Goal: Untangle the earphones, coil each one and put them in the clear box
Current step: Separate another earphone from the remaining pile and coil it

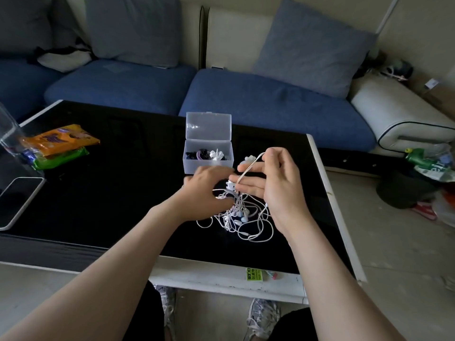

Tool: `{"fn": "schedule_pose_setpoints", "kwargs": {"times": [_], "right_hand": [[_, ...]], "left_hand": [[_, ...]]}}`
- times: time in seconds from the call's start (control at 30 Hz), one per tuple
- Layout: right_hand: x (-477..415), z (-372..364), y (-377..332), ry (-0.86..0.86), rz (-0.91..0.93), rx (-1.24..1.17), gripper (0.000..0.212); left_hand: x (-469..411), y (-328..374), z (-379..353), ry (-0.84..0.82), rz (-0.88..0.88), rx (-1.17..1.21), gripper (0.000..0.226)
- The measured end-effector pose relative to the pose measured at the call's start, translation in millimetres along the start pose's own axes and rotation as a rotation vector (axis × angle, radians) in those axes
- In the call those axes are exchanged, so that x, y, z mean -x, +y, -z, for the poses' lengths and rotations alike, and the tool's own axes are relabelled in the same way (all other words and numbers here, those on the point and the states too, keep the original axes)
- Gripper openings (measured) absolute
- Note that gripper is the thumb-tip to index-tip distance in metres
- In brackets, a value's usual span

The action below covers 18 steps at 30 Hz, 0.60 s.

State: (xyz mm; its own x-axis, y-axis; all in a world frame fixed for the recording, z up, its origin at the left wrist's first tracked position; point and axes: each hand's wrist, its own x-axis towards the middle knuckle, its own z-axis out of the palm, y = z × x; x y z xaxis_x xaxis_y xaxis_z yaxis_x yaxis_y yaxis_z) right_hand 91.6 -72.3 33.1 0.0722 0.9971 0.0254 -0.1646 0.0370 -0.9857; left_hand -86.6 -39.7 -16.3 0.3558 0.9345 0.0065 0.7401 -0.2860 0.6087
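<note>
Earphones (242, 217) in a white messy heap on the black desk (110, 193), just in front of the clear box (189, 166), loops spilling toward the near right. One cord (248, 169) rising from the heap, slanting up and right, pinched at its top by thumb and first finger of the right grip (273, 185), other fingers straight. Left grip (204, 185) on the heap, fingers bent down into the wires, too blurry to tell if holding.
</note>
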Motion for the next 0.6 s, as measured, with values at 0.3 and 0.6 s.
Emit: {"fn": "schedule_pose_setpoints", "kwargs": {"times": [0.3, 0.6], "right_hand": [[2.2, 6.1, -12.8, 0.239, 0.062, -0.32, 0.032], [-8.8, 13.6, 13.9, 0.402, 0.123, 0.423, 0.024]], "left_hand": [[-4.8, -10.2, 0.9, 0.097, 0.09, -0.148, 0.044], [-5.0, -21.6, 3.0, 0.256, 0.042, -0.113, 0.019]]}}
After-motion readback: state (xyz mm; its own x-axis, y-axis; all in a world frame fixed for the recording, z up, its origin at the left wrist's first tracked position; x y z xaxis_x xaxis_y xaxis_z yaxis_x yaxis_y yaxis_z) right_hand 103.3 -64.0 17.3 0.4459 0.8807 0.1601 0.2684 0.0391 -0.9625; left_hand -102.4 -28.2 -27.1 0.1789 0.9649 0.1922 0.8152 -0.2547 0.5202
